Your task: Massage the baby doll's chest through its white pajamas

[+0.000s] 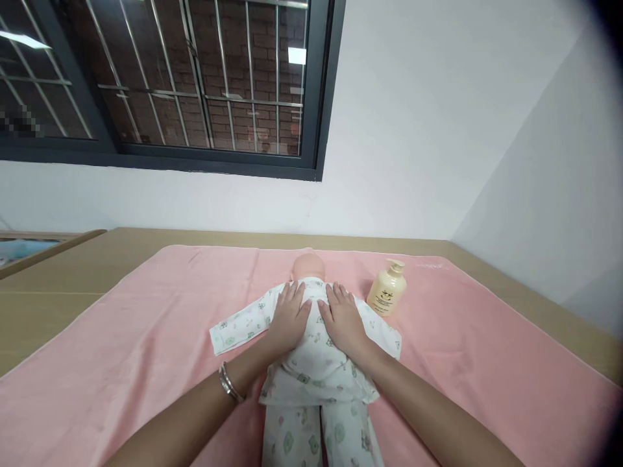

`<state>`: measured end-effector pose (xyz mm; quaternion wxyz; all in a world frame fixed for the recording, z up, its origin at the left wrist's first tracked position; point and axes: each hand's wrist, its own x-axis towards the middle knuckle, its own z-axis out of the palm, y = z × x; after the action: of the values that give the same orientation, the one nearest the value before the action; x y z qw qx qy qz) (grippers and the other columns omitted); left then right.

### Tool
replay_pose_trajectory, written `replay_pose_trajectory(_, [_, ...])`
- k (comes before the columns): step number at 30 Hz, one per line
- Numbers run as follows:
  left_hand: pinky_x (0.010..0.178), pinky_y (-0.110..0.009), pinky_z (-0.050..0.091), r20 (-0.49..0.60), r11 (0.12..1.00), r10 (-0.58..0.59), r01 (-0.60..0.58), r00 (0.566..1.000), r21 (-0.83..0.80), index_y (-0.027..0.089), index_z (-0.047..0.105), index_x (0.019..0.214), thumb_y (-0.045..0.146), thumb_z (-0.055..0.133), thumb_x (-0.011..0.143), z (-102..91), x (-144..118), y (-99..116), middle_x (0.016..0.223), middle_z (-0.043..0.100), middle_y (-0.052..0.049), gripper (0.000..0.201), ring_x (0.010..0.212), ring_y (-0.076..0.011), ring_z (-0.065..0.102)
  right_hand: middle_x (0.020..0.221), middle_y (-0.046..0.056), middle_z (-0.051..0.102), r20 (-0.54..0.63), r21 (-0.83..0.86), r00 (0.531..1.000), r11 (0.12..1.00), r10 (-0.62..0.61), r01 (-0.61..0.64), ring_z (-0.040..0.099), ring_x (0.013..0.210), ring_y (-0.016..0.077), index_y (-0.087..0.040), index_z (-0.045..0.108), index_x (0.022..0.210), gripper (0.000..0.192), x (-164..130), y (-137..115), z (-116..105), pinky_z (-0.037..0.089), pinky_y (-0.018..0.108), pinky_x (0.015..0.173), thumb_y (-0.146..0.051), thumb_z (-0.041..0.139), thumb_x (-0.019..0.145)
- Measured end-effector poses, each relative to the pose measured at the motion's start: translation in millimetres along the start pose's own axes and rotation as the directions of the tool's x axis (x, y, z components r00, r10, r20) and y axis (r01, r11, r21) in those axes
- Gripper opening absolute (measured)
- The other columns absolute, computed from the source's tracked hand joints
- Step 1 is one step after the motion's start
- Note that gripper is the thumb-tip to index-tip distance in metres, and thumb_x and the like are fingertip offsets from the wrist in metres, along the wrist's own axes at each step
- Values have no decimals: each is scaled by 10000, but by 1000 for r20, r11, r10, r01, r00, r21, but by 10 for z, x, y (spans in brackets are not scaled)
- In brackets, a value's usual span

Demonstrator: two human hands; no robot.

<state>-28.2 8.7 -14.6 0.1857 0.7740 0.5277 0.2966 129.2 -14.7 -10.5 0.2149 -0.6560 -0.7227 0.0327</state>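
A baby doll (311, 347) in a white printed top and matching trousers lies stretched out, its bald head (308, 266) toward the wall. No facial features show, and its sleeves spread to both sides. My left hand (289, 319) rests flat on the left side of the doll's upper body, fingers extended toward its shoulder. On the opposite side lies my right hand (344, 319), also flat with its fingers stretched out. Neither hand grips anything. Just beyond the right sleeve a cream pump bottle (387, 288) with dark print leans slightly to the right.
A pink blanket (160, 350) with soft creases covers most of the wooden tabletop (73, 292). Behind it rises a white wall (389, 162) with a dark-framed barred window (204, 84). At the far left, a wooden-edged tray or bin (92, 237) holds something light blue.
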Motion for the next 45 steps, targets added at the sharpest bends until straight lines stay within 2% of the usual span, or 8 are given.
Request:
replay_pose_trajectory(6, [1175, -485, 162, 94, 992, -88, 78, 992, 104, 127, 380, 1424, 406, 234, 967, -133, 345, -116, 1531, 304, -109, 555, 1447, -257, 201, 1536, 203, 258, 31, -32, 991, 991, -127, 128, 166, 1445, 310, 9, 303, 1454, 574, -256, -238, 2, 186, 484, 1172, -296, 271, 969])
replay_pose_trajectory(9, [1158, -451, 237, 33, 984, -81, 75, 996, 160, 113, 408, 1405, 378, 239, 973, -102, 377, -174, 1508, 346, -122, 534, 1428, -259, 259, 1549, 171, 232, 42, -4, 977, 978, -207, 208, 127, 1453, 298, -13, 314, 1456, 562, -347, -311, 17, 192, 489, 1176, -271, 289, 957])
replay_pose_trajectory(14, [1133, -468, 301, -126, 913, 160, -98, 979, 397, 44, 451, 1357, 250, 270, 958, 65, 95, -33, 1434, 457, -182, 484, 1373, -290, 374, 1542, 110, 279, 12, 163, 981, 969, -192, 187, 211, 1442, 236, -94, 309, 1471, 556, -27, -61, 24, 162, 492, 1182, -371, 220, 997])
replay_pose_trajectory(20, [1078, -480, 382, -73, 751, 366, -248, 928, 612, 11, 522, 1263, 42, 376, 816, 165, -206, 111, 1331, 544, -240, 472, 1301, -314, 472, 1519, 108, 334, 23, 145, 988, 978, -156, 151, 240, 1433, 250, -115, 337, 1461, 578, 282, 217, 45, 100, 529, 1177, -439, 243, 992])
replay_pose_trajectory(28, [1135, -524, 271, -97, 939, 78, -41, 992, 341, 47, 399, 1388, 221, 284, 930, 69, -145, 135, 1483, 383, -187, 503, 1405, -285, 317, 1498, 203, 345, 2, -5, 990, 990, -142, 142, 270, 1419, 275, 0, 351, 1435, 545, -100, -121, -50, 245, 445, 1164, -284, 271, 977])
replay_pose_trajectory(32, [1165, -551, 140, -21, 970, -35, 39, 999, 241, 43, 324, 1434, 280, 257, 942, 8, 7, 104, 1540, 266, -170, 550, 1454, -276, 179, 1461, 197, 412, -18, -64, 992, 990, -129, 127, 333, 1390, 291, 0, 423, 1397, 513, -195, -228, -79, 313, 436, 1139, -237, 278, 965])
replay_pose_trajectory(36, [1166, -500, 176, 27, 976, -144, 137, 989, 169, 24, 325, 1431, 387, 264, 951, -44, 229, -33, 1540, 238, -199, 606, 1453, -294, 165, 1418, 201, 467, -57, -140, 975, 969, -215, 206, 365, 1371, 307, 4, 460, 1369, 496, -339, -292, -20, 344, 456, 1122, -207, 328, 941])
replay_pose_trajectory(45, [1150, -482, 264, -172, 941, 192, -132, 966, 311, 56, 456, 1351, 257, 256, 953, 143, -33, 13, 1434, 463, -171, 488, 1389, -285, 345, 1478, 131, 408, -82, 146, 982, 972, -173, 183, 314, 1404, 223, -97, 439, 1403, 501, -102, -89, -11, 265, 439, 1162, -317, 253, 993])
